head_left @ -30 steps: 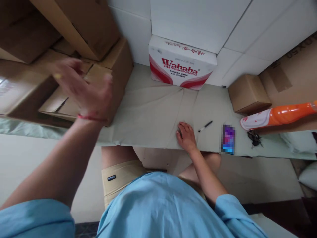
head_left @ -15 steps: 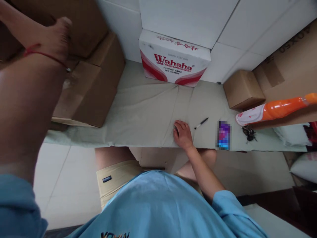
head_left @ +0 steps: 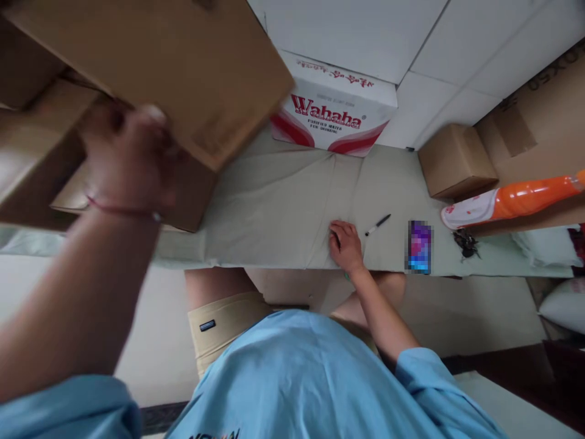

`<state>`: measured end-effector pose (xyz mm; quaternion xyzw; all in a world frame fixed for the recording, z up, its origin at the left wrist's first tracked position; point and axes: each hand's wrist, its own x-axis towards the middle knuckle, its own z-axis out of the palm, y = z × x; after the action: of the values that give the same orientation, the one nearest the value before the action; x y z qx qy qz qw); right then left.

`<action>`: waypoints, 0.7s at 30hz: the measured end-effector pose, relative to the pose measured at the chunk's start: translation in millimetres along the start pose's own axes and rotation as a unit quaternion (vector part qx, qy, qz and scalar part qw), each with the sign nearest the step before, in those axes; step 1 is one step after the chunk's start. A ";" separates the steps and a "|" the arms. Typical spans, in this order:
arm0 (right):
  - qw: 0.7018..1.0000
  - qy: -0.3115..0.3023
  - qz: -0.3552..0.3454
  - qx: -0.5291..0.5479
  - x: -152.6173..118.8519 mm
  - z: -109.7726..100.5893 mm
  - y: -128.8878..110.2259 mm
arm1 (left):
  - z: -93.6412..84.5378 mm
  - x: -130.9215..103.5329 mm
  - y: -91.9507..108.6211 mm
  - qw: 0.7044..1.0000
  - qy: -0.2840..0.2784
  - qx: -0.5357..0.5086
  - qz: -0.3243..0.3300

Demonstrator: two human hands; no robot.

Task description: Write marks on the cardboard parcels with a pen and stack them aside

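Upper left, shifting's underway: brown cardboard box [head_left: 183, 67] swung rightward, left hand [head_left: 130, 161] pinching its edge, right hand [head_left: 346, 247] loosely spread.

A single head-worn camera looks forward and steeply down over the wearer's blue shirt [head_left: 283, 372], close beneath the lens. It faces the white wall [head_left: 347, 30] beyond the far edge of the cloth-covered table [head_left: 269, 207], whose near edge crosses the view below mid-height. The left hand [head_left: 132, 158] looms larger than the right hand [head_left: 347, 247]. The wide view reaches rightward past the orange bottle [head_left: 525, 198].
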<state>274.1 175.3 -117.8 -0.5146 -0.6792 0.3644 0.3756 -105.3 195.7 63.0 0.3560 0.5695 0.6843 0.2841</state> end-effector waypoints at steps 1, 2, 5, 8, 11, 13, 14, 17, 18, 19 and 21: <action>1.000 0.012 0.012 0.019 -0.2 -2.3 -0.6 | 0.2 -31.7 -9.7 0.997 -0.013 -0.067 -0.038; 0.999 0.025 0.024 0.036 -1.2 -5.3 -0.9 | 0.4 -64.9 -19.7 0.989 -0.027 -0.113 -0.095; 0.989 0.076 0.078 0.103 -10.7 -18.2 -2.7 | 0.3 -157.5 -45.7 0.974 -0.056 -0.106 -0.191; 0.969 0.107 0.134 0.178 -32.7 -34.3 -8.8 | -1.4 -213.9 -57.9 0.937 -0.092 -0.087 -0.325; 0.916 0.111 0.223 0.313 -64.1 -47.7 -17.7 | -2.4 -230.4 -59.5 0.905 -0.130 -0.071 -0.400; 0.879 0.104 0.272 0.379 -85.1 -53.1 -23.4 | 0.2 -228.5 -58.6 0.898 -0.156 -0.056 -0.407; 0.871 0.098 0.283 0.391 -94.1 -54.9 -25.9 | 2.8 -226.3 -58.0 0.899 -0.167 -0.044 -0.402; 0.865 0.068 0.286 0.407 -112.2 -58.6 -32.4 | 15.0 -221.3 -54.3 0.911 -0.196 0.002 -0.363; 0.864 0.058 0.282 0.412 -115.1 -59.9 -33.9 | 19.7 -221.2 -51.9 0.915 -0.208 0.012 -0.345; 0.864 0.050 0.280 0.417 -116.7 -61.5 -34.8 | 24.2 -222.0 -48.7 0.918 -0.224 0.016 -0.326; 0.858 0.051 0.288 0.423 -117.1 -65.3 -34.3 | 32.1 -225.7 -40.8 0.918 -0.272 0.000 -0.290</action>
<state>339.3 61.5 -73.9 -0.4968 -0.2611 0.6814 0.4697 52.1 42.7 -10.9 0.3477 0.5482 0.4490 0.6140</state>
